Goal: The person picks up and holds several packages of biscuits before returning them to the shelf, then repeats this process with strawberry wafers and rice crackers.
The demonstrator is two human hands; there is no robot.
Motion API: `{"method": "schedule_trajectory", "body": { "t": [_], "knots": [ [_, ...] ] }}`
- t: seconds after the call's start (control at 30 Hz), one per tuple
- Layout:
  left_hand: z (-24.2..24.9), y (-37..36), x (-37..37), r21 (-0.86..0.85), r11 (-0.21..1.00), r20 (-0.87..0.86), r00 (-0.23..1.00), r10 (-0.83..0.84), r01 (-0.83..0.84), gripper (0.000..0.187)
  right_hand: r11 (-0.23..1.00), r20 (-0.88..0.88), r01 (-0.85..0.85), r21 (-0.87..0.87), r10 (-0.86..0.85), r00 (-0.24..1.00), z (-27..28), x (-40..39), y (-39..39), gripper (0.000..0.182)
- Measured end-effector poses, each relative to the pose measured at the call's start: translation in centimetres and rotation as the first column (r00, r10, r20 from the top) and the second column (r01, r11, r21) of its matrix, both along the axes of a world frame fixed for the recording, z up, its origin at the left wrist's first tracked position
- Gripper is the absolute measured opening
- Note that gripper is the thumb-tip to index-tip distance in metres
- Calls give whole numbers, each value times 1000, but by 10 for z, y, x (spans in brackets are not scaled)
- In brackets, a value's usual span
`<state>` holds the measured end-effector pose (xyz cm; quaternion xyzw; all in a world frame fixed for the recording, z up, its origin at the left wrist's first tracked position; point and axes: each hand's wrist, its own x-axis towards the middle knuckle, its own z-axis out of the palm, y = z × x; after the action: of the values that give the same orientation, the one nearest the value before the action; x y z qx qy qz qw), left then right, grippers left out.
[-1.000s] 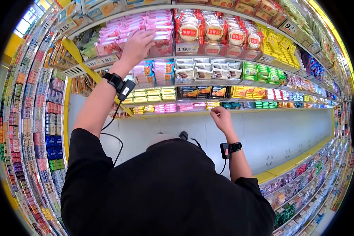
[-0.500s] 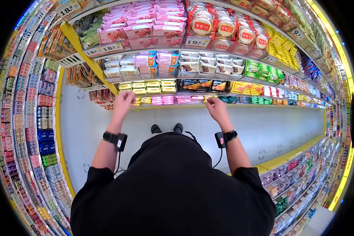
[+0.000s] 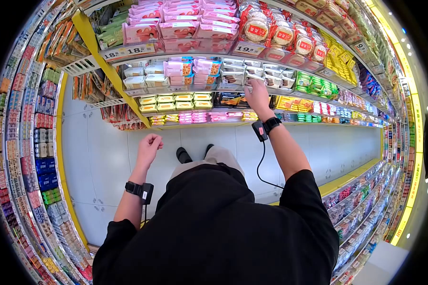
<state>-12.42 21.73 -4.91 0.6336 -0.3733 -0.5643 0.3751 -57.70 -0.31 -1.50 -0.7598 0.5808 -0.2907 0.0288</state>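
Observation:
My right hand (image 3: pixel 257 96) is raised to the second shelf, its bent fingers at the front of the white snack packs (image 3: pixel 272 80) with brown biscuits printed on them. The fingertips blend into the packs, so whether they grip one cannot be made out. Below that hand lie dark snack packs (image 3: pixel 230 100) with orange pictures, on a lower shelf. My left hand (image 3: pixel 149 146) hangs over the floor in front of the shelves, fingers curled in, with nothing seen in it. Beside the white packs are pink-and-blue packs (image 3: pixel 178 70).
Pink snack packs (image 3: pixel 179 29) and round red-wrapped pastries (image 3: pixel 257 31) fill the shelf above. A yellow shelf post (image 3: pixel 111 72) stands at left. More stocked shelves (image 3: pixel 45 149) run along the left, and low bins (image 3: pixel 352 202) lie behind at right. Grey floor (image 3: pixel 107 156) lies between.
My right hand has moved up from the bottom shelves to the white snack packs. My left hand has dropped back, away from the yellow packs. The body has turned slightly and one foot has shifted.

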Motion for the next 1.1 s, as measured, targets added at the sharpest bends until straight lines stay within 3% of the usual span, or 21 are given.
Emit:
{"method": "schedule_trajectory", "body": {
  "t": [0.23, 0.37, 0.63, 0.77, 0.9, 1.1],
  "knots": [
    [5, -10, -10, -30, 999, 3, 999, -32, 32, 21, 973, -189, -139, -184, 104, 976, 3, 9, -38, 32],
    [8, -13, -27, -23, 1000, 15, 1000, 1, -1, 21, 979, -348, -177, -99, 132, 928, -4, 9, -56, 27],
    [15, -57, -90, -74, 996, 16, 999, -52, 53, 22, 985, -240, -139, -101, 111, 964, -15, -2, -65, 33],
    [35, -104, -128, -160, 967, 225, 961, -158, 196, 24, 984, -164, -120, -134, 97, 982, -23, -1, -65, 28],
    [76, -158, -181, -307, 878, 523, 836, -166, 367, 26, 979, -14, -147, -138, 147, 989, -19, -15, -61, 39],
    [90, -230, -246, -383, 647, 856, 517, -19, 659, 33, 970, -139, -188, -151, 168, 976, -24, -77, -61, 44]
  ]
}}
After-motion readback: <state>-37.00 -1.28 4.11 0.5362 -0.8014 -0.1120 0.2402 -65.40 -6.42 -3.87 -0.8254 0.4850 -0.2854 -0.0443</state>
